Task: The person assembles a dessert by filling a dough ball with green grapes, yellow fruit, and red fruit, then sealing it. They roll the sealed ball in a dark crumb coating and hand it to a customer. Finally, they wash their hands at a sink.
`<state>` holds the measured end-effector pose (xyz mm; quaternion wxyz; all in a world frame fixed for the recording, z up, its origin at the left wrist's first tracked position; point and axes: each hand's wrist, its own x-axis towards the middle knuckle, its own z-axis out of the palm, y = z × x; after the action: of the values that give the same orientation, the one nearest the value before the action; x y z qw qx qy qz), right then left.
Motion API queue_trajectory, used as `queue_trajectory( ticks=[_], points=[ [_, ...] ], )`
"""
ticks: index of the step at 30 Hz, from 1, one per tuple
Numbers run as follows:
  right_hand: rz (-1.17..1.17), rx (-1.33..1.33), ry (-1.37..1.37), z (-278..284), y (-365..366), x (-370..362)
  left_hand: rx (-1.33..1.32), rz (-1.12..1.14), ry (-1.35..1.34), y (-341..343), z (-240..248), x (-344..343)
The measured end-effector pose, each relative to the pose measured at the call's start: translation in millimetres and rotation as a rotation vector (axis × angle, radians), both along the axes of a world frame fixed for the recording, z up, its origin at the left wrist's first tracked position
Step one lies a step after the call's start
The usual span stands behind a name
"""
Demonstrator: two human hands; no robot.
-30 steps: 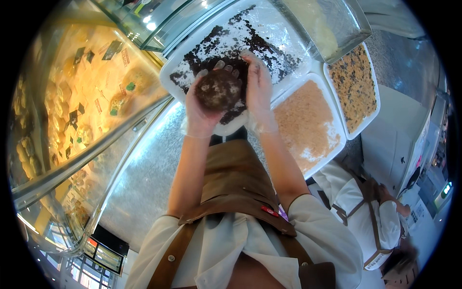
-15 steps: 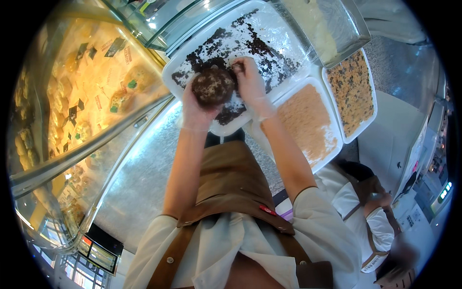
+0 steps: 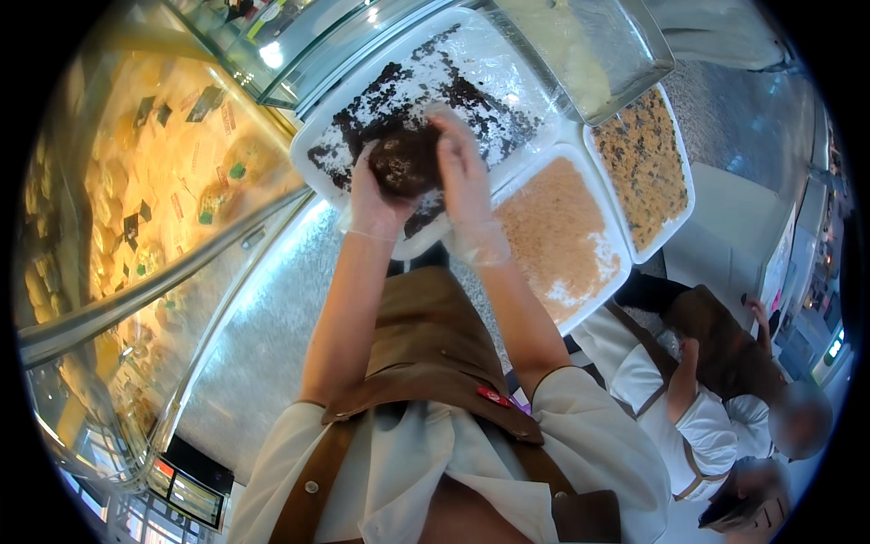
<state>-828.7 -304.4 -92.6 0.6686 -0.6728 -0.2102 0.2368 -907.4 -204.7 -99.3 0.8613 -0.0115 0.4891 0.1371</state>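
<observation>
A round bun (image 3: 405,161) coated in dark chocolate-like crumbs is cupped in my left hand (image 3: 376,204), over a white tray (image 3: 308,136). The fingers of my left hand curl round its left side and underside. My right hand (image 3: 464,181) lies along the bun's right side, its fingers bent against it. Thin clear gloves cover both hands. Dark crumbs (image 3: 444,91) are scattered over the tray's white lining around the bun. What the bun is made of under the crumbs is hidden.
Right of my hands stand a white tray of tan powder (image 3: 553,218) and a tray of speckled crumbs (image 3: 642,172). A metal pan (image 3: 625,91) with a pale spread overlaps the trays. A lit glass display case (image 3: 172,263) stands left. Co-workers (image 3: 698,399) are at the lower right.
My right hand has moved from beside the bun, where its fingers were pinched with dark crumbs, to press on the bun's right side. More of the bun's surface looks dark. The view has shifted slightly.
</observation>
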Motion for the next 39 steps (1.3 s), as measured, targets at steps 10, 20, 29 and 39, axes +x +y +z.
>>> queue_trajectory(
  ticks=[10, 20, 29, 39],
  points=[
    [-0.045, 0.175, 0.803, 30, 6, -8, 0.197, -0.004, -0.336, 2, 21, -7],
    [-0.036, -0.173, -0.769, 23, 14, -15, 0.284, -0.02, -0.417, -16, -29, -24],
    [-0.322, -0.046, -0.309, 38, 16, -34, 0.2, -0.175, -0.301, -3, 24, -20],
    [-0.195, -0.036, -0.761, 49, 15, -20, 0.798, -0.252, -0.203, -16, 4, -20]
  ],
)
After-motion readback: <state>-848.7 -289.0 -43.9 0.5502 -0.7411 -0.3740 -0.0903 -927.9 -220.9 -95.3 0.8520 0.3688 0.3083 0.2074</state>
